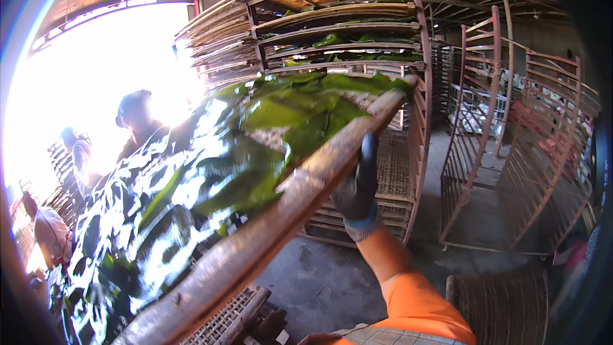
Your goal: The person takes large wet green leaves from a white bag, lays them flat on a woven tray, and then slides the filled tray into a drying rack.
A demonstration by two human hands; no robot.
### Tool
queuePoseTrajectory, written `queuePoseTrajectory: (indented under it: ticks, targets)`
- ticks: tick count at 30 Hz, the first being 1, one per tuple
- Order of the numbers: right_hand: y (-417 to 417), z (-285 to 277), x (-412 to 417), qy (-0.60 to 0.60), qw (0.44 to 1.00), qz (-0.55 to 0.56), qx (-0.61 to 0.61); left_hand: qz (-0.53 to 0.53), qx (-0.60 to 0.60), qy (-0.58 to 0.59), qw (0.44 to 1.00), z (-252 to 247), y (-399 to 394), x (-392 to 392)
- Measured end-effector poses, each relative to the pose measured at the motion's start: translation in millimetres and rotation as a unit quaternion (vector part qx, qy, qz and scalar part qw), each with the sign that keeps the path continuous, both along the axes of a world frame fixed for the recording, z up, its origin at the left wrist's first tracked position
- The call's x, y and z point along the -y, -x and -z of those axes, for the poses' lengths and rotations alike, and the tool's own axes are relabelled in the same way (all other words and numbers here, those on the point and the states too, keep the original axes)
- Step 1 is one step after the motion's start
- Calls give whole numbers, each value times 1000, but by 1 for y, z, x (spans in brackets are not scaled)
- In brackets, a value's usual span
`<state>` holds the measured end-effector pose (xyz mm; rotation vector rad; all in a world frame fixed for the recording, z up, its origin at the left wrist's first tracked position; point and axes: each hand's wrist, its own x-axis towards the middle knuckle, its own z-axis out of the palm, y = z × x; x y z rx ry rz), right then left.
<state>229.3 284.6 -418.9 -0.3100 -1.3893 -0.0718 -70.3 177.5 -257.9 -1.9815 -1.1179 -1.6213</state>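
A large tray with a thick bamboo or wooden edge pole (306, 177) slants across the view, raised at its far right end. Wet, glossy green leaf-like sheets (282, 115), perhaps kelp, cover its woven surface. My right hand (359, 182), in a dark glove with a grey cuff, supports the tray's near edge from below, with fingers up against the pole. My left hand is out of view. Directly beyond the tray's far end stands a metal rack (426, 57) holding several trays of similar green sheets.
Bare metal racks (479, 120) stand at the right. Below the raised tray lie woven trays (230, 316); another woven panel (498, 306) is at the lower right. A person in a cap (139, 115) is beyond the tray at the left, against bright glare.
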Motion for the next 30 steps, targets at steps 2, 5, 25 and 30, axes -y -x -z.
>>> queuePoseTrajectory:
  ticks: [2, 5, 25, 30]
  targets:
    - [2, -40, -10, -49, 990, -115, -68, 32, -12, -11, 999, -14, -23, -16]
    - [8, -132, -19, -86, 903, -373, -196, 45, -30, -13, 998, -41, -42, -32]
    - [-143, -443, -213, -111, 831, -509, -194, 29, 13, -10, 999, -41, -151, -172]
    - [-192, -471, -281, -138, 828, -502, -206, 28, 42, -11, 999, -44, -187, -244]
